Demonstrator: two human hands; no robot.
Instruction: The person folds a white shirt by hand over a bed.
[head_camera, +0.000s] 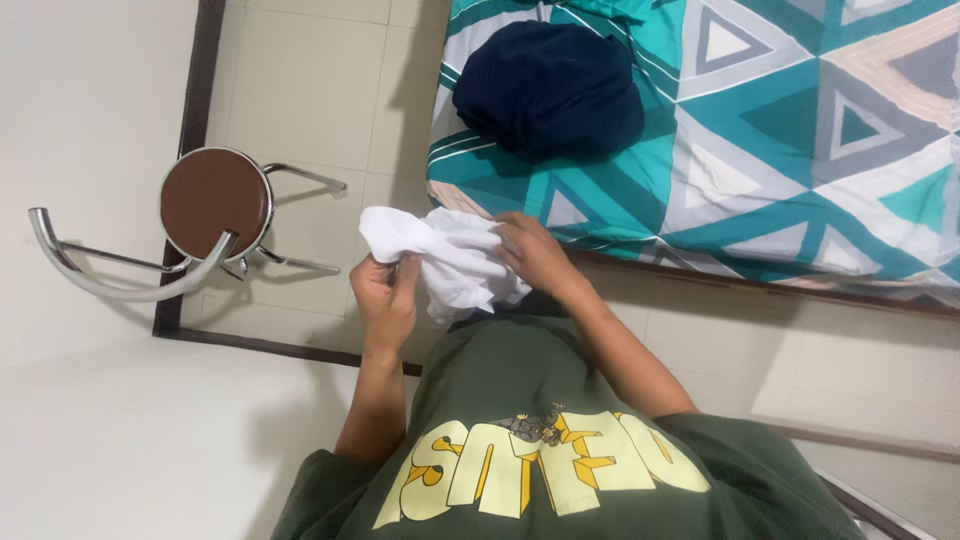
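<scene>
Both hands hold a crumpled white cloth (445, 262), up in front of the chest, off the bed's near edge and above the tiled floor (320, 110).

Left hand (388, 296): fingers curled shut, pinching a bunched fold of the cloth at its left end; thumb & fingertips close together on the fabric. Right hand (535, 255): fingers bent, pressed into the cloth from the right side, gripping it; palm partly hidden by fabric. Hands near each other w/ the cloth bunched between them. Cloth is wadded, not flat; one rounded lobe sticks out past the left hand, the rest hangs just below the right hand.

Landmark = bed (760, 150), w/ teal, grey & white triangle-pattern sheet. The cloth is just beside the bed's near corner, not touching it as far as I can tell. On the bed, near that same corner, lies a dark navy garment (550, 90), bundled in a heap, well apart from the hands.

Away from the bed, across the floor: round brown-seated stool (215, 200) w/ chrome legs & a curved chrome back rail, standing against the pale wall (90, 100). Dark skirting strip runs along the wall base by the stool.

Person wears a dark green tee (560, 420) w/ yellow print on the front; forearms bare.
</scene>
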